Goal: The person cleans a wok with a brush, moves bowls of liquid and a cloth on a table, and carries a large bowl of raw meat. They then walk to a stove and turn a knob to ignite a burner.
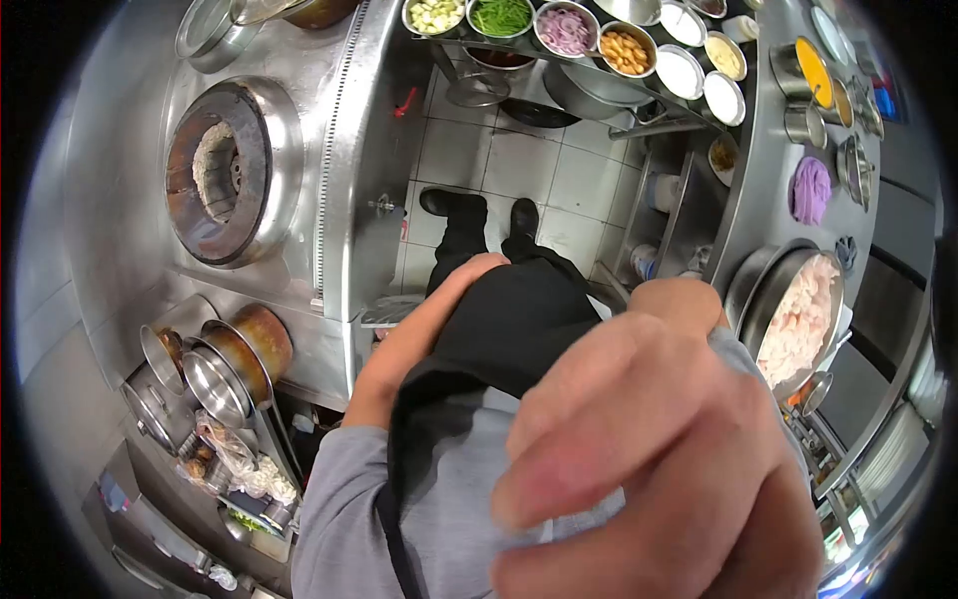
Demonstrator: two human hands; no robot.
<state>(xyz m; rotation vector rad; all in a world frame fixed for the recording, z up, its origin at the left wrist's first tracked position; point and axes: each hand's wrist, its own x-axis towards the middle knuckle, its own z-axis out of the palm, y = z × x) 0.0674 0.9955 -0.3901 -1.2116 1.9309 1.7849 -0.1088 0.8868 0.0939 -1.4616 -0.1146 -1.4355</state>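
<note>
My right hand [659, 449] is very large, raised close to the camera. Its fingers are bent with gaps between them, and nothing shows in them. My left hand [483, 266] rests against the black apron [514, 314] at my front; its fingers are mostly hidden. Beyond my right forearm, on the steel counter, a large pan [740, 290] stands by a metal bowl heaped with pale pieces that look like raw meat [801, 314]. Both hands are apart from the cookware.
A wok burner [220, 170] sits in the steel range at left, with stacked pots [249, 344] below it. Bowls of chopped red onion [564, 32] and other ingredients line the far shelf. A purple cloth [810, 190] lies on the right counter. Tiled floor [519, 160] lies between.
</note>
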